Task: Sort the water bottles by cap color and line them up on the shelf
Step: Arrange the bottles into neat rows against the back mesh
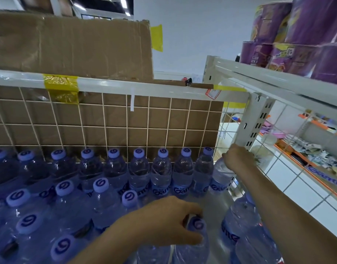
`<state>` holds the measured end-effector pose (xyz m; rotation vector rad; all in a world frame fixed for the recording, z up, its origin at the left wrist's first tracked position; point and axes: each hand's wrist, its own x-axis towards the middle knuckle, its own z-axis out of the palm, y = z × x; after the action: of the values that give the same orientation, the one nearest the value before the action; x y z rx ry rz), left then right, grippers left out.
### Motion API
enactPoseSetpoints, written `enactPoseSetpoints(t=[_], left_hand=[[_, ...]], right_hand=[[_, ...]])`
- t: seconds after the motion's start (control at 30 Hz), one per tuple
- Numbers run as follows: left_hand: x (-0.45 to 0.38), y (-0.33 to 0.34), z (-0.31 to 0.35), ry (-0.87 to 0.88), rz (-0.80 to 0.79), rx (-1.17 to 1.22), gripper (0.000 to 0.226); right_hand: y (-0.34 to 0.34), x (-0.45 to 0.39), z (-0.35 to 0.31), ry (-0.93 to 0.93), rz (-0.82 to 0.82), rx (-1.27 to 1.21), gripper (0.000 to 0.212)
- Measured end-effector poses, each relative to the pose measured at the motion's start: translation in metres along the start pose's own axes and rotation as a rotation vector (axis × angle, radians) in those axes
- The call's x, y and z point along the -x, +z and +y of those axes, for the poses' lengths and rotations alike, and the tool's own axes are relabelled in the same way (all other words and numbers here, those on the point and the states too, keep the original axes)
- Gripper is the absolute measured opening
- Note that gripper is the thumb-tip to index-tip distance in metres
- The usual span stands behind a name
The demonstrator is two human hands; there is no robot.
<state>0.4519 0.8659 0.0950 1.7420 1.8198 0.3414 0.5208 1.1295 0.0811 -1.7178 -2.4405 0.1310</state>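
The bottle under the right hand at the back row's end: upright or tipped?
Tipped: the bottle leans toward the row, the right hand gripping its top.

White wall, tiled floor, cardboard box.

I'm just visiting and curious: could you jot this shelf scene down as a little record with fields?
place: white metal shelf with a wire grid back
stock: rows of clear plastic water bottles with pale blue caps
left hand: grips the top of a front bottle
right hand: grips the top of the back row's rightmost bottle
behind: brown cardboard sheet
upper right: purple wrapped packs
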Motion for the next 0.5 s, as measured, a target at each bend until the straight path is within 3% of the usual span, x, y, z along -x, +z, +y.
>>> enactPoseSetpoints(t=[0.2,0.4,0.5], left_hand=[[-0.0006,0.0014,0.0012,0.034,0.001,-0.031,0.031],[0.0021,0.0025,0.0030,0.067,0.032,-0.090,0.027],[0.0021,0.0027,0.0019,0.049,0.054,-0.082,0.029]], right_hand=[[0.0048,-0.0060,-0.0018,-0.022,-0.091,-0.093,0.028],[0.0047,-0.0041,-0.0029,-0.026,-0.159,0.050,0.054],[0.0015,-0.0030,-0.0067,-0.018,-0.157,0.053,0.057]])
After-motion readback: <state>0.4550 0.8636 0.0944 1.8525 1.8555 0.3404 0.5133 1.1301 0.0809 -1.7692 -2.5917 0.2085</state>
